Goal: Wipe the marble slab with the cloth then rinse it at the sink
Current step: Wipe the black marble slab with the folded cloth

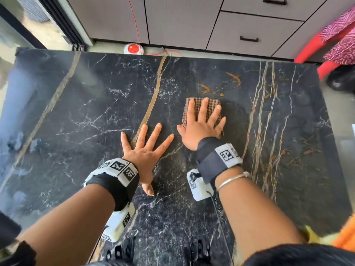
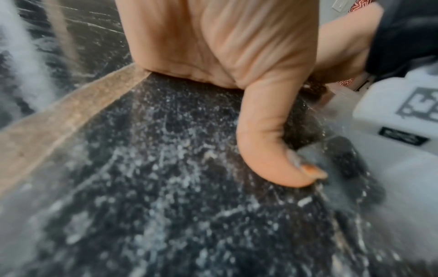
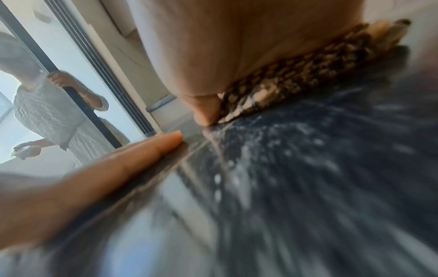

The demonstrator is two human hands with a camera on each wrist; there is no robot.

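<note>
A black marble slab (image 1: 96,116) with white and gold veins fills the head view. On it lies a brown checked cloth (image 1: 213,103), folded into a pad, and my right hand (image 1: 201,121) presses flat on it with fingers straight and spread. Orange-brown smears (image 1: 219,87) mark the slab just beyond the cloth. My left hand (image 1: 147,148) lies flat on the bare slab to the left, fingers splayed, holding nothing. The left wrist view shows my left palm (image 2: 213,41) and thumb down on the slab (image 2: 166,187). The right wrist view shows my right palm (image 3: 213,46) on the cloth (image 3: 296,75).
Beyond the slab's far edge stand grey cabinet drawers (image 1: 249,31) and a red-and-white round device (image 1: 133,48) with a red cord. A red chair (image 1: 330,54) with pink fabric sits far right. Another person (image 3: 47,112) stands by a sliding door on the left.
</note>
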